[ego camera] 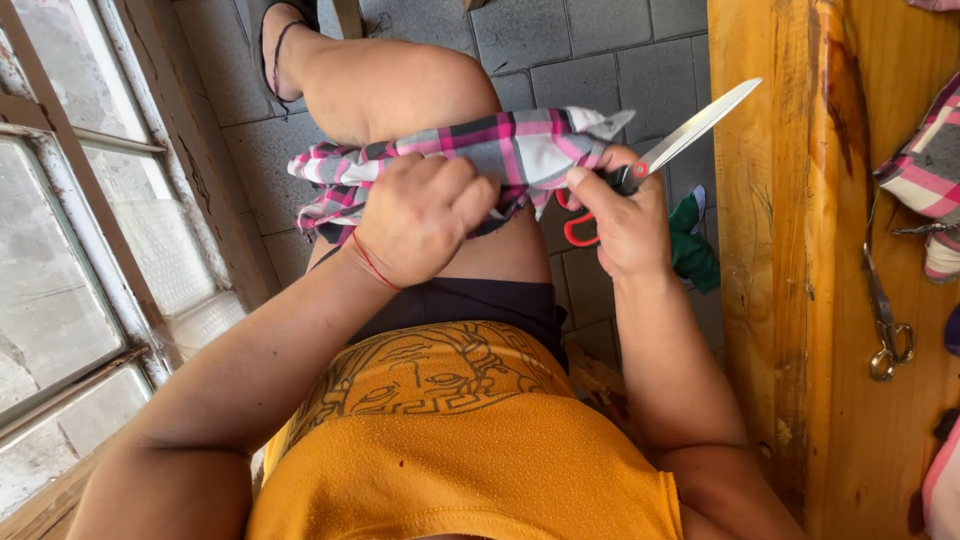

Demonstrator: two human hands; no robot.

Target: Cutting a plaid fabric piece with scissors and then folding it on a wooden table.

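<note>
My left hand point(425, 215) grips a bunched piece of pink, grey and white plaid cloth point(500, 148) held over my raised knee. My right hand point(625, 225) holds red-handled scissors point(690, 130), the blades closed and pointing up to the right. The right thumb also presses on the cloth's right end, where a white lining shows. A thin red cord circles my left wrist.
A wooden table point(780, 260) runs down the right side, with more plaid cloth point(925, 180) and small metal snips point(885, 320) on it. A green scrap point(690, 250) lies on the grey tiled floor. A window point(70, 250) stands at the left.
</note>
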